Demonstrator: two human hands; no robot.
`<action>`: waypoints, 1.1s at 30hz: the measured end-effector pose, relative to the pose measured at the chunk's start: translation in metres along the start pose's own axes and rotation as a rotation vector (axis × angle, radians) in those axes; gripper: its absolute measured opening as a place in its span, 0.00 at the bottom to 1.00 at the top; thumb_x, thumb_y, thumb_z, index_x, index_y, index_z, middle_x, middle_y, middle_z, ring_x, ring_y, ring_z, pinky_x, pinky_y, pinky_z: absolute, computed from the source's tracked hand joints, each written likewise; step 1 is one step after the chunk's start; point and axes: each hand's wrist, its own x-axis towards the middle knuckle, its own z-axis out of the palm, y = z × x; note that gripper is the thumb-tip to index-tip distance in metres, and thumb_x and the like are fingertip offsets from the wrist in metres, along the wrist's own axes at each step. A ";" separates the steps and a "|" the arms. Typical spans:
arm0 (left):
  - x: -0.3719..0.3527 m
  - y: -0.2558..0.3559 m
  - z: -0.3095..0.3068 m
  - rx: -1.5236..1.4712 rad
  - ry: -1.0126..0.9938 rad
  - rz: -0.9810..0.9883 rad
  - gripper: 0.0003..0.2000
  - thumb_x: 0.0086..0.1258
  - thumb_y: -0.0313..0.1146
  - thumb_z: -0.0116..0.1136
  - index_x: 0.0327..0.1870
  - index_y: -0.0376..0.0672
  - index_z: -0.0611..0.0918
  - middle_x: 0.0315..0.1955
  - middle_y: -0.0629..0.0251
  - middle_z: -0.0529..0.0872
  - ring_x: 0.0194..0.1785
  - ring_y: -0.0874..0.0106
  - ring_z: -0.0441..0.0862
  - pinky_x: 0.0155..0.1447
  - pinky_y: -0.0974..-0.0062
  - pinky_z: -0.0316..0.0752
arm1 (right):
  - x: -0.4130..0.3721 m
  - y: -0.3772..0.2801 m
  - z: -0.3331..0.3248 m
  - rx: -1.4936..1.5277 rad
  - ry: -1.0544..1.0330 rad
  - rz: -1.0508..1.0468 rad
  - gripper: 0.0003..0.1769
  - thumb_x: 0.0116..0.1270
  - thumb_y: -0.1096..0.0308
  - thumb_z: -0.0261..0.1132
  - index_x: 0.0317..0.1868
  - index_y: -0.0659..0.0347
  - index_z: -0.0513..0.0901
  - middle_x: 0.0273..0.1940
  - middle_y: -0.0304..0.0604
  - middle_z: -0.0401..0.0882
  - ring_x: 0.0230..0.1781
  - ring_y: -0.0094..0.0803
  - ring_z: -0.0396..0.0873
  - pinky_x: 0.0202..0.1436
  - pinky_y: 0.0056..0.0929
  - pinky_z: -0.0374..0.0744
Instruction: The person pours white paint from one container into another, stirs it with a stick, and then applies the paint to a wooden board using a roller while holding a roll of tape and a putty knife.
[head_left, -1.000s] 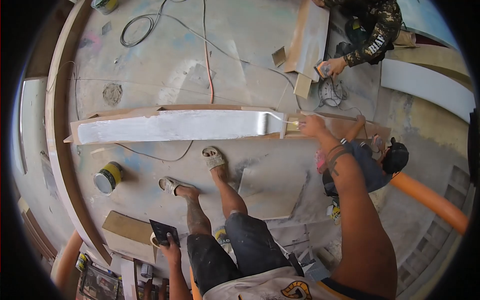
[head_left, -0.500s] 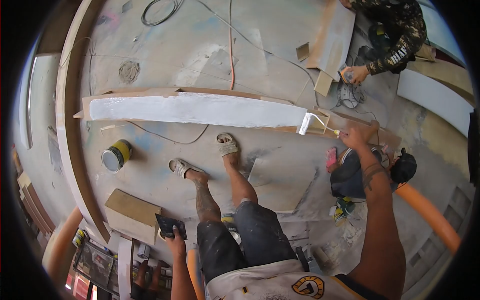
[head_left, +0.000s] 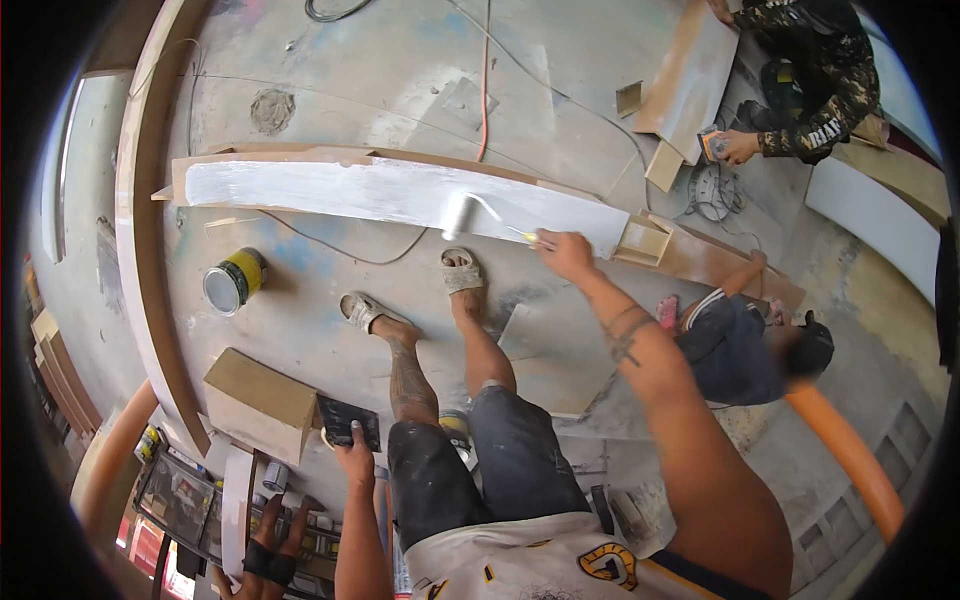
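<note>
head view, with 12 o'clock straight ahead of you: at 10 your left hand (head_left: pixel 355 460) is closed on the edge of a dark flat plate (head_left: pixel 350 422), thumb over its face, fingers out of sight. a pale ring (head_left: pixel 326 438) shows beside it; whether you grip that too cannot be told. between 10 and 11 a paint can (head_left: pixel 236 280) sits on the floor.

at 12 your right hand (head_left: pixel 569 255) is wrapped firmly round the handle of a paint roller (head_left: pixel 458 217). the roller, blurred, lies across the white face of the long board (head_left: pixel 400 192), which runs crosswise from about 11 to between 1 and 2. its lower end is about at the near edge, so ease the pressure there to avoid a ridge. the white looks streaky toward 11; long, overlapping, even strokes should level it.

near 1, stop short of the open boxed section (head_left: pixel 643 240); a co-worker's hand (head_left: pixel 756 261) is beyond it. farthest, at 1, another co-worker's hand (head_left: pixel 741 147) holds an orange-and-grey tool (head_left: pixel 713 145); any dust could mark a wet coat.
</note>
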 end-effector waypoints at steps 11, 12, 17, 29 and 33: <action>-0.002 0.007 -0.027 -0.022 -0.009 0.007 0.23 0.77 0.40 0.59 0.62 0.31 0.74 0.56 0.58 0.82 0.55 0.69 0.79 0.61 0.71 0.72 | -0.099 0.154 -0.113 -0.357 -0.093 0.390 0.17 0.62 0.52 0.68 0.46 0.50 0.90 0.38 0.52 0.88 0.40 0.52 0.86 0.46 0.48 0.83; 0.002 0.002 -0.027 -0.008 0.008 -0.003 0.23 0.77 0.40 0.59 0.63 0.31 0.74 0.56 0.58 0.82 0.55 0.69 0.78 0.61 0.70 0.71 | -0.111 0.168 -0.124 -0.471 -0.108 0.457 0.17 0.62 0.52 0.68 0.47 0.50 0.90 0.38 0.52 0.88 0.40 0.52 0.86 0.46 0.48 0.83; -0.009 0.021 -0.017 -0.059 -0.002 -0.039 0.22 0.78 0.40 0.59 0.63 0.32 0.74 0.56 0.59 0.82 0.55 0.70 0.78 0.63 0.70 0.71 | -0.139 0.206 -0.139 -0.559 -0.106 0.486 0.19 0.62 0.50 0.67 0.44 0.54 0.90 0.37 0.57 0.86 0.40 0.56 0.85 0.46 0.50 0.82; 0.009 0.051 -0.026 0.334 0.074 0.316 0.20 0.77 0.33 0.56 0.62 0.29 0.73 0.49 0.43 0.83 0.54 0.50 0.80 0.62 0.61 0.70 | -0.018 0.068 -0.060 -0.197 -0.014 0.041 0.20 0.62 0.52 0.70 0.50 0.54 0.89 0.38 0.51 0.88 0.38 0.51 0.87 0.44 0.44 0.84; 0.024 0.023 -0.008 0.388 0.109 0.403 0.23 0.70 0.26 0.57 0.66 0.31 0.71 0.55 0.37 0.79 0.59 0.41 0.76 0.65 0.54 0.68 | 0.039 -0.063 0.010 -0.075 -0.003 -0.087 0.13 0.60 0.52 0.67 0.42 0.46 0.88 0.32 0.52 0.86 0.36 0.54 0.85 0.42 0.51 0.82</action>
